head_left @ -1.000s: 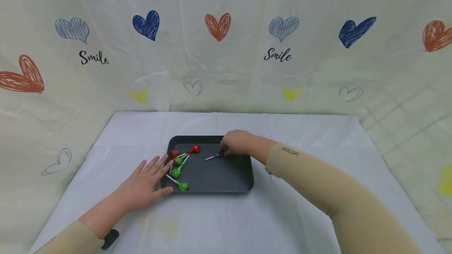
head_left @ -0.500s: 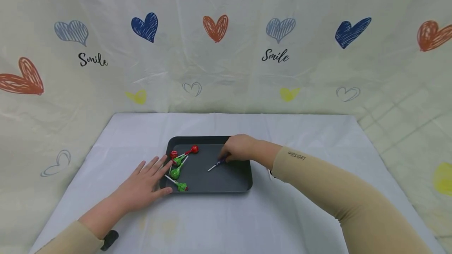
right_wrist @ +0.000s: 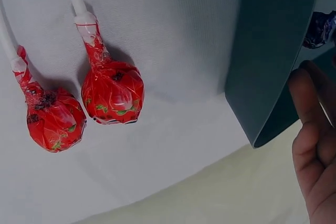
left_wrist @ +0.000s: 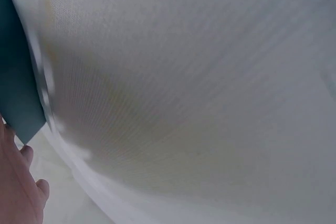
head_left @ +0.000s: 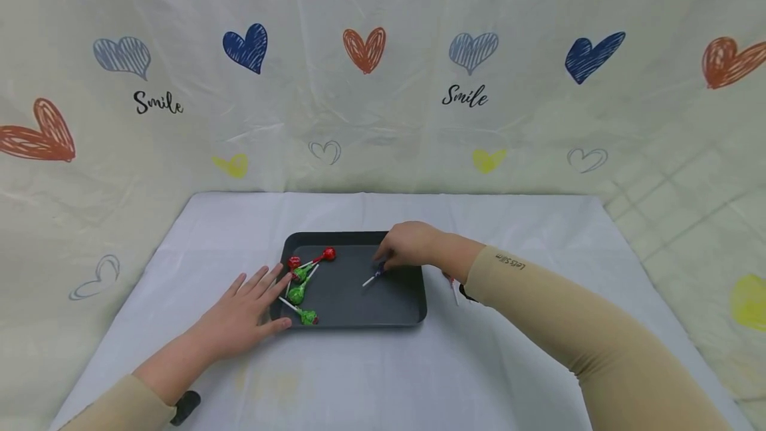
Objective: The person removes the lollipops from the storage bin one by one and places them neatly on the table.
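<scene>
Across the left edge of the dark grey baking tray [head_left: 350, 314], my left hand [head_left: 251, 308] rests with its fingers spread straight. Inside the tray, my right hand [head_left: 409, 245] is at the far right, its fingertips close to a lollipop in dark blue-purple wrapping [head_left: 380, 270]. The right wrist view shows the wrapped head of this blue lollipop [right_wrist: 319, 30] just beyond the fingertips, with a small gap between. Red lollipops [head_left: 328, 254] and green lollipops [head_left: 296, 294] lie at the tray's left end, some partly under my left fingers.
Two red-wrapped lollipops [right_wrist: 113, 93] lie on the white tablecloth [head_left: 359, 384] right of the tray, mostly hidden by my right forearm in the head view. A backdrop printed with hearts [head_left: 365, 50] stands behind the table. The left wrist view shows mainly cloth.
My right hand has shifted slightly right and away from me, and its fingers have loosened around the blue lollipop. The lollipop's stick has turned and moved right. My left hand stays put.
</scene>
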Motion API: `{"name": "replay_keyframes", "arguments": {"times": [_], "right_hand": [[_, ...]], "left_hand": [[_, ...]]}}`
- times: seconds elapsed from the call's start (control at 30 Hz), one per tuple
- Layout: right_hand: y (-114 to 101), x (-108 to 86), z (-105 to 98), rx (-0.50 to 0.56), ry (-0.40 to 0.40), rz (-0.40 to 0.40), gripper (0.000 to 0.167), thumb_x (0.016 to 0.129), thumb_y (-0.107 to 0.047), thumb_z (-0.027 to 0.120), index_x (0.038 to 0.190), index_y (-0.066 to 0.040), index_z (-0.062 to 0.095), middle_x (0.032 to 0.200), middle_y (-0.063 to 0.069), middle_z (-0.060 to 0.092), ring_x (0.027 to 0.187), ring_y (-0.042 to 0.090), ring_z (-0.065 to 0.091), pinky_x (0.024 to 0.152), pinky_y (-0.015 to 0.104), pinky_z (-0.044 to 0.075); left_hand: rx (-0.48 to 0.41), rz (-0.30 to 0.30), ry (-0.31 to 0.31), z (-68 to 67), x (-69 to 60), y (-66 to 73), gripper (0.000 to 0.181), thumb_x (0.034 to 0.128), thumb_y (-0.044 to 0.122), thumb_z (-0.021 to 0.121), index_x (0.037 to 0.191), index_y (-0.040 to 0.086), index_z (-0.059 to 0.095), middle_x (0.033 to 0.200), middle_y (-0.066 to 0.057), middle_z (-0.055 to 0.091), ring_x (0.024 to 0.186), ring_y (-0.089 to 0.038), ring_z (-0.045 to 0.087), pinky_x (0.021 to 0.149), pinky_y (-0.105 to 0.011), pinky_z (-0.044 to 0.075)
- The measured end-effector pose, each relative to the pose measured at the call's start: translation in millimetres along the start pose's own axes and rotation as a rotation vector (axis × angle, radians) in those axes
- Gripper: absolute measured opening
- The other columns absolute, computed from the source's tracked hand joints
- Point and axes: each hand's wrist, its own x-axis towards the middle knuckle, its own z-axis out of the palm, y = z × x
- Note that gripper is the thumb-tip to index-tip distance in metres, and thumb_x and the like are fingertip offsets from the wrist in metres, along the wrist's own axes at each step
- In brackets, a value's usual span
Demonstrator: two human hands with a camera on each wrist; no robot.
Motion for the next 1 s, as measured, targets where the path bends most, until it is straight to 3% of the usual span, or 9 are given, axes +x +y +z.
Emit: {"name": "replay_keyframes", "arguments": {"times": [0.47,0.7,1.0], "right_hand": [[-1.6,6.8,4.7,0.070,-0.062,0.136,0.025,0.089,-0.029,0.076,0.113,-0.021,0.077,0.097,-0.008,0.074,0.086,0.004,0.064,0.082,0.027,0.054],[-4.6,8.2,6.4,0.083,-0.072,0.134,0.020,0.089,-0.026,0.076,0.109,-0.022,0.078,0.094,-0.010,0.073,0.083,0.003,0.063,0.080,0.027,0.054],[-8.5,9.8,9.3,0.082,-0.073,0.116,0.024,0.091,-0.021,0.074,0.115,-0.021,0.076,0.104,-0.008,0.073,0.094,0.004,0.065,0.087,0.026,0.053]], "left_hand": [[-0.009,-0.005,-0.008,-1.5,0.0,3.0,0.085,0.0926,0.066,0.052,0.158,0.018,0.028,0.164,-0.009,0.022,0.148,-0.038,0.019,0.116,-0.063,0.012],[-0.002,-0.015,-0.009,-2.4,-0.2,4.5,0.086,0.0919,0.066,0.053,0.158,0.016,0.029,0.164,-0.009,0.022,0.149,-0.038,0.018,0.116,-0.063,0.012],[0.003,-0.023,-0.020,-0.3,0.6,0.7,0.086,0.0918,0.068,0.051,0.158,0.017,0.029,0.164,-0.008,0.022,0.149,-0.037,0.018,0.116,-0.063,0.012]]}}
